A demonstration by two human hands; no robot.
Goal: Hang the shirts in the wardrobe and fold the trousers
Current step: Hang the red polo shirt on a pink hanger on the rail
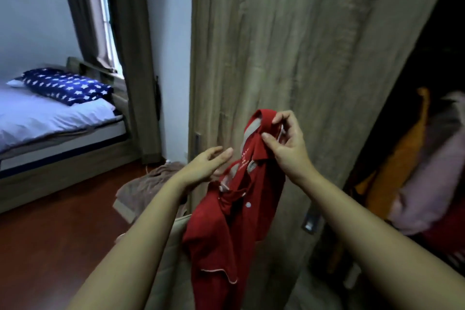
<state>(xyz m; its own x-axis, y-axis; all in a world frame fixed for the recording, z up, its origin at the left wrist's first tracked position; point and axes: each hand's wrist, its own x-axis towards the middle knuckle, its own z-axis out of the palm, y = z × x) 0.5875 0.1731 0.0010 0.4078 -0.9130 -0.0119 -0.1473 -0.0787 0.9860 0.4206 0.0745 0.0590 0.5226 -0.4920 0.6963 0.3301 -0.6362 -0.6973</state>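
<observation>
- Wardrobe (pixel 432 40) on my right, open and dark inside. I make out 2 garments in it: 1 orange garment (pixel 402 158) hanging toward the front and 1 pale pink garment (pixel 432 178) beside it, bulging out. Lower down it is too dark to read.
- The wood-grain wardrobe door (pixel 289 45) fills the middle of my view, right behind both hands.
- The red polo shirt (pixel 226 221) is out of the wardrobe, held up in the air in front of that door.
- Right hand (pixel 286 143) is clenched on the collar, thumb and fingers pinching the fabric at the very top. The whole shirt hangs down and to the left from that 1 pinch.
- Left hand (pixel 203 166) is released, fingers straight and loose, holding nothing. It sits just beside the open neck of the shirt. Whether the fingertips touch the cloth, I cannot tell.
- No hanger shows in the shirt as far as I can see.
- On the floor (pixel 63 234) to the left, below the left forearm, lies a crumpled brown cloth (pixel 148 184).
- Far left, a bed (pixel 50 118) with 1 blue star-print pillow (pixel 68 87).
</observation>
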